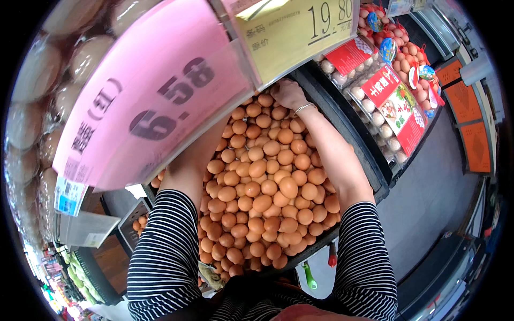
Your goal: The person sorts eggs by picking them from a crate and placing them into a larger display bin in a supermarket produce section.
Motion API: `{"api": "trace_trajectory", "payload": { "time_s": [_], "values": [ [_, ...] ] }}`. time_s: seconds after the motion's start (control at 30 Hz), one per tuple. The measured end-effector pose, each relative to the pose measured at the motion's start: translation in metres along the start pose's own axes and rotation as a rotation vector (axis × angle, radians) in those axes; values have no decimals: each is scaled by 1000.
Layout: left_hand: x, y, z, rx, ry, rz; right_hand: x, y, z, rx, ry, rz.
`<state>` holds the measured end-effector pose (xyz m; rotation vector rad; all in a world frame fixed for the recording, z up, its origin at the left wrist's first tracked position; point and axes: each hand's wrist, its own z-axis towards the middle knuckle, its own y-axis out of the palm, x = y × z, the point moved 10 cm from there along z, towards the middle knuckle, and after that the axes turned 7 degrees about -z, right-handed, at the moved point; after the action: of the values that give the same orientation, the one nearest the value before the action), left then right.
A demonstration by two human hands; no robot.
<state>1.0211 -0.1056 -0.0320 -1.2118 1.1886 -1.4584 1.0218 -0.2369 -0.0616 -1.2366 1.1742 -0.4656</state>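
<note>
A wide heap of loose brown eggs (261, 180) fills a dark bin (341, 108) in front of me. My right hand (287, 94), with a bangle at the wrist, reaches to the far end of the heap and touches the eggs there. Its fingers are partly covered, so whether an egg is in them cannot be made out. My left forearm (186, 170) passes beneath a large pink price sign (160, 92), which hides my left hand.
Beside the pink sign hangs a yellow price sign (293, 36). Plastic egg cartons (385, 108) and red net bags of eggs (409, 60) stand to the right. Wrapped eggs (30, 104) rise close on the left. A green handle (309, 277) hangs below the bin's near edge.
</note>
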Motion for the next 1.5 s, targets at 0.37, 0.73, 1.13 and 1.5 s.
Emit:
{"api": "trace_trajectory", "payload": {
  "time_s": [0.37,0.73,1.13,1.5],
  "values": [
    [-10,-127,-281,498,-182,-132,-32,-43,-50,159,-209,-200],
    [-64,-92,-849,431,-1203,-282,-282,40,-314,-534,-631,185],
    [31,12,-895,12,-740,-467,-440,269,-569,-793,-1098,-242],
    [23,41,-900,-431,-591,-368,-440,361,-632,-910,-1023,-420]
  ]
}}
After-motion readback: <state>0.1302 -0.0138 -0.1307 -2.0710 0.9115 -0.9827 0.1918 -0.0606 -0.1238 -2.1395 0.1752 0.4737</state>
